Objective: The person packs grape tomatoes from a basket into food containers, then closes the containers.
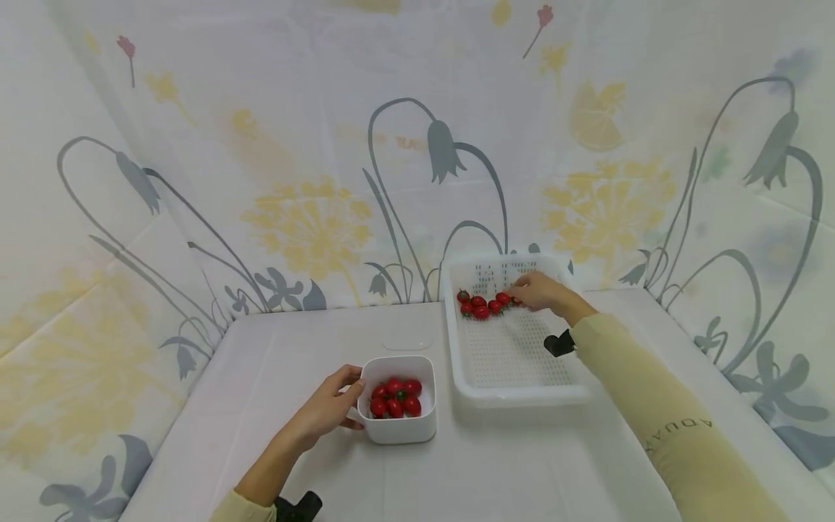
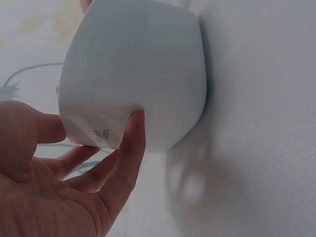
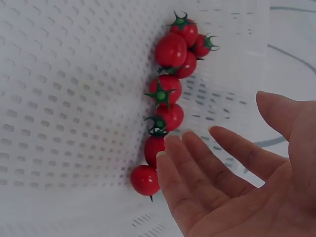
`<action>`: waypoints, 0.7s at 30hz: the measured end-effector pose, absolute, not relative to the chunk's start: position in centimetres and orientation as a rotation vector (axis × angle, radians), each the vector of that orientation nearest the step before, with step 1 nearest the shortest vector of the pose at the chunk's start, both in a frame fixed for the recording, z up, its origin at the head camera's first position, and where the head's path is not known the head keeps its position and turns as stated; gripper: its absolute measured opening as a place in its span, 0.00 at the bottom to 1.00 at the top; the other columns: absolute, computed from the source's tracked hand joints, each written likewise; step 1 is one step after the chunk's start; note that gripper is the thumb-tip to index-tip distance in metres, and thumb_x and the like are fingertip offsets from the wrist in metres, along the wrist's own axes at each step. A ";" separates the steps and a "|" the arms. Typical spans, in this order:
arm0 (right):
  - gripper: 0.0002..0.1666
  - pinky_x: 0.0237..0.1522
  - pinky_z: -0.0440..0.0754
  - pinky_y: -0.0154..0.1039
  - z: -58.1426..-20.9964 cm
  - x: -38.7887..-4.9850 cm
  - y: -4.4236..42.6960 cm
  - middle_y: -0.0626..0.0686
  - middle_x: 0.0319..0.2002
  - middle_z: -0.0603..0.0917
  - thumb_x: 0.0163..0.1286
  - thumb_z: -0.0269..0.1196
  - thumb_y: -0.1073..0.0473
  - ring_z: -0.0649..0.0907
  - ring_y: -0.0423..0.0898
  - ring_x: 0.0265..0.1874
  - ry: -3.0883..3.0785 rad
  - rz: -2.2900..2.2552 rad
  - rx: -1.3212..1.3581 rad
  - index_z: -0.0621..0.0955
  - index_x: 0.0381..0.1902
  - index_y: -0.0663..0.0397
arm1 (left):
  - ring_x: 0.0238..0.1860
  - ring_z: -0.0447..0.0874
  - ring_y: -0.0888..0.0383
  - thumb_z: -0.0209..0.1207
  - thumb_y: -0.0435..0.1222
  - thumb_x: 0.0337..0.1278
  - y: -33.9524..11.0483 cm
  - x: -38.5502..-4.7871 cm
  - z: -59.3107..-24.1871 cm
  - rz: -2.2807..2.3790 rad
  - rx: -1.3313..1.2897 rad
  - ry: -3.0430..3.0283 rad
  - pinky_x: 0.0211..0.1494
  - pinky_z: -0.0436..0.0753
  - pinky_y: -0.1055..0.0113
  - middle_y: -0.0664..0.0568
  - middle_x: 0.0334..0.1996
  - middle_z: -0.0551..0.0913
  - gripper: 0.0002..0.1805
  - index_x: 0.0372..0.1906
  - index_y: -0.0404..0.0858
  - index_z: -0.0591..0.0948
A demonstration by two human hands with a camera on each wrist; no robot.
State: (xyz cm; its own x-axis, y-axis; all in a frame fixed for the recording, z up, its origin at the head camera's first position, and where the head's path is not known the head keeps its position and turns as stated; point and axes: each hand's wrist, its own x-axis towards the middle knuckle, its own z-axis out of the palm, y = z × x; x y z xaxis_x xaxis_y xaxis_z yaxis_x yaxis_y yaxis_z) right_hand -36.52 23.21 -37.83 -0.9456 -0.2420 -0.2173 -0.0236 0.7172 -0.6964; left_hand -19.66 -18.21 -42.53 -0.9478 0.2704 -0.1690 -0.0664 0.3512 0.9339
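Note:
My left hand (image 1: 329,406) grips the left side of a small white square container (image 1: 399,432). Its thumb lies near the rim and its fingers press the outer wall (image 2: 133,74). Inside sit several red cherry tomatoes (image 1: 395,397). Over the back part of a white perforated basket (image 1: 515,355), my right hand (image 1: 538,291) reaches down with its fingers extended. The fingertips (image 3: 173,143) are at the near end of a row of cherry tomatoes (image 3: 168,89) with green stems, with nothing seen held. In the head view that hand partly hides the row's right end.
The basket's raised rim (image 1: 522,397) stands right of the container on a white tabletop (image 1: 313,333). Behind the table hangs a flower-printed cloth (image 1: 313,145). A black wrist mount (image 1: 559,344) on the right arm hangs over the basket's right side.

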 end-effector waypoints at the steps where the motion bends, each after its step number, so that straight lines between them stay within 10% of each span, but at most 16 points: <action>1: 0.32 0.57 0.83 0.52 -38.1 -36.8 23.2 0.64 0.47 0.81 0.81 0.53 0.52 0.82 0.53 0.44 2.618 -1.082 -0.188 0.70 0.68 0.75 | 0.44 0.83 0.49 0.49 0.38 0.80 -18.2 -19.7 -42.5 1.630 0.182 2.324 0.40 0.91 0.53 0.34 0.65 0.72 0.19 0.66 0.33 0.70; 11: 0.35 0.63 0.80 0.53 -40.5 -38.5 22.8 0.66 0.55 0.76 0.82 0.53 0.52 0.78 0.61 0.57 2.483 -1.185 -0.019 0.64 0.74 0.74 | 0.47 0.83 0.47 0.48 0.38 0.81 -18.3 -19.7 -42.7 1.626 0.202 2.321 0.40 0.91 0.53 0.33 0.65 0.72 0.20 0.67 0.33 0.70; 21: 0.31 0.55 0.84 0.48 -41.8 -40.0 21.8 0.56 0.41 0.78 0.80 0.55 0.51 0.80 0.52 0.45 2.476 -1.127 0.016 0.70 0.71 0.69 | 0.46 0.83 0.47 0.49 0.39 0.80 -18.3 -19.5 -42.4 1.621 0.194 2.336 0.40 0.91 0.53 0.33 0.65 0.72 0.20 0.66 0.33 0.71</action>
